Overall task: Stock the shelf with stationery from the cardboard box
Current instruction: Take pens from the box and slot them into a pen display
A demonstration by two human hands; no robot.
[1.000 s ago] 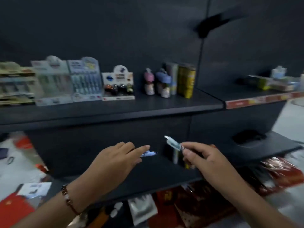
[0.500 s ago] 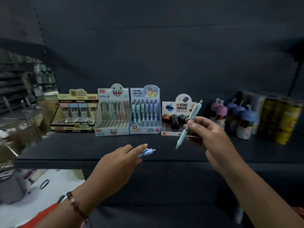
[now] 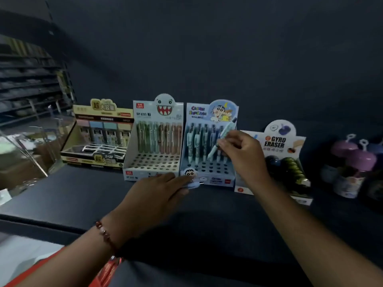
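Now right hand pinches pale-blue pen, tilted tip-down over blue cartoon display box (aiming for free hole, likely). Left hand grips spare pens, ready below.

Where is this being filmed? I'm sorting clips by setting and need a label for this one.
Most likely a stationery shop aisle. A dark shelf carries retail display boxes: a cartoon pen display, a shark-faced pen display and a Gyro Eraser box. The right hand holds a pen at the display.
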